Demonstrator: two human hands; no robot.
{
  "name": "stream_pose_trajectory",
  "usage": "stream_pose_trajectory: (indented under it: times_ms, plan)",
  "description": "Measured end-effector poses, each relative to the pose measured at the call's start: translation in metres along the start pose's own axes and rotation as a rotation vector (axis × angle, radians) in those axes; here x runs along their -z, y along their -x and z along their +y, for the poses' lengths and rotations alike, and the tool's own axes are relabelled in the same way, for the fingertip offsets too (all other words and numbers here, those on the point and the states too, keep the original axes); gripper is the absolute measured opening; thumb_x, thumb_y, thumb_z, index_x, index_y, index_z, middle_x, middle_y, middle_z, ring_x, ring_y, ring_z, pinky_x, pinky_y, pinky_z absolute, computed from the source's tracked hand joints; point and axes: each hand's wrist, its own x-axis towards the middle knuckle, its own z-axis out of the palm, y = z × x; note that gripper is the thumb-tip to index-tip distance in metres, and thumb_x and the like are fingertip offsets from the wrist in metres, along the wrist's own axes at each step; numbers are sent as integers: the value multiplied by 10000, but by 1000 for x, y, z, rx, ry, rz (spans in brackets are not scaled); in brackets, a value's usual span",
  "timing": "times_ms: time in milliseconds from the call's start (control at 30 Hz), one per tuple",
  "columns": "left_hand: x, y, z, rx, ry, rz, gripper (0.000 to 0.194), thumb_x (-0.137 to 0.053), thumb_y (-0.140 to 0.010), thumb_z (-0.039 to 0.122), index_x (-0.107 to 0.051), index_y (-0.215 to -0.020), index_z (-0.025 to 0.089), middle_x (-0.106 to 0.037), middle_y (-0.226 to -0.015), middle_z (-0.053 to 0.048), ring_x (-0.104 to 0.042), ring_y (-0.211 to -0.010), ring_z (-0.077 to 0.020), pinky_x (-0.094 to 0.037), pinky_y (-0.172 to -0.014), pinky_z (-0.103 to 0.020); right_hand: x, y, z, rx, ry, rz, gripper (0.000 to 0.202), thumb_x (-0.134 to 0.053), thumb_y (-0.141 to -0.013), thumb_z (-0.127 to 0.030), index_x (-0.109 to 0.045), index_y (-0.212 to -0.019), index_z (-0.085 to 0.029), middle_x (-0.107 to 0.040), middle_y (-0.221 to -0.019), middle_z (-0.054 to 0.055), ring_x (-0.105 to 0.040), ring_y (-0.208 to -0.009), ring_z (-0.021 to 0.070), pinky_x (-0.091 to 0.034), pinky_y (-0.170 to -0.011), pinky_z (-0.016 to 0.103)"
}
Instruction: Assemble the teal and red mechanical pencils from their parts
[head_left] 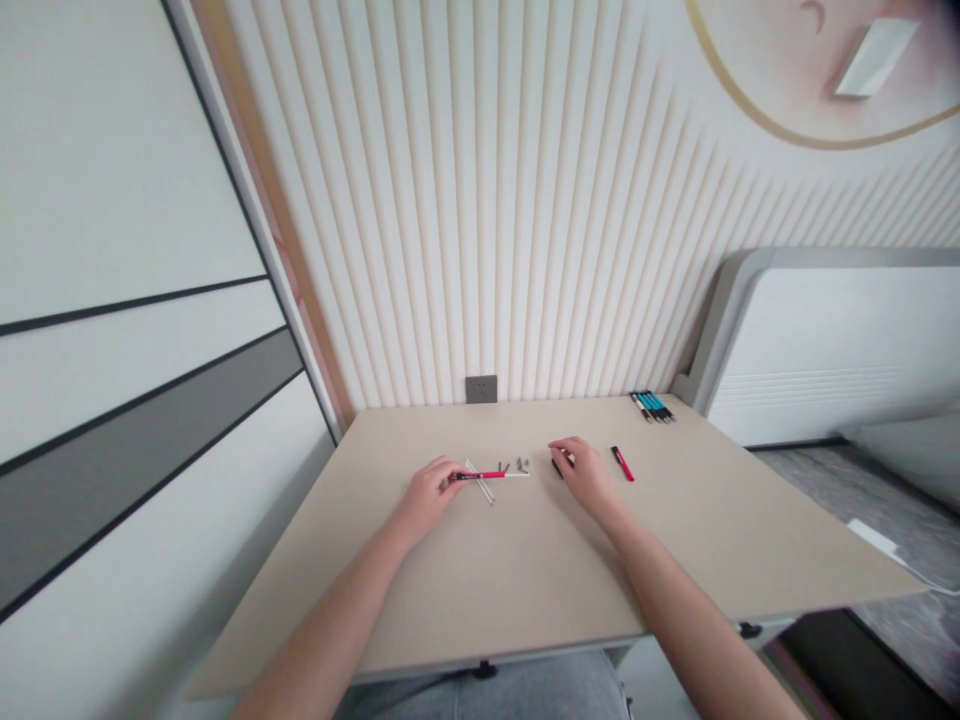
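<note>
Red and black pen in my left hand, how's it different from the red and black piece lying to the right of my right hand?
The red and black pen is held in your left hand; the red and black piece lies on the beige tabletop. The pen runs nearly sideways, while the piece slants, its black end farther from you. The pen looks longer than the piece. Both combine red and black.

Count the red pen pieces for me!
2. One red piece is in the left hand; another red piece lies on the table, right of the right hand. Fingers may hide more.
</note>
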Motion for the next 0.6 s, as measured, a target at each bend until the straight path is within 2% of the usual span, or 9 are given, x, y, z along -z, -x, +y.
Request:
stream_pose_trajectory:
  times_ms: [133,400,500,600]
  plan:
    - [0,-1,2,1,0,-13,148,-576,-851,267,-674,-924,184,-621,-843,-42,-536,-716,-148,-424,-656,-253,-4,1,11,-4,151,-84,224,-507,-865,-226,-711,-950,-187,-656,-952,88,-576,-957,214,-421,-893,352]
    - [-2,-1,3,-9,3,-31,157,-560,-859,260,-676,-942,196,-615,-843,-40,-537,-734,-152,-435,-674,-257,-21,-2,-5,118,203,-202,281,-503,-891,-214,-668,-1116,-249,-627,-1048,83,-545,-1003,208,-391,-902,343]
    - [-2,-1,2,-8,-10,-14,141,-564,-854,250,-670,-928,192,-611,-833,-34,-538,-726,-149,-433,-665,-253,-22,-5,-6,115,231,-202,287,-503,-893,-208,-657,-1132,-246,-624,-1066,88,-533,-1024,218,-373,-906,354]
    - [-1,-2,0,-3,-29,51,135,-562,-859,256,-661,-920,186,-613,-839,-35,-539,-720,-146,-429,-658,-249,-19,-4,-4,86,268,-158,269,-491,-896,-217,-674,-1092,-241,-627,-1067,91,-526,-1020,231,-360,-899,376]
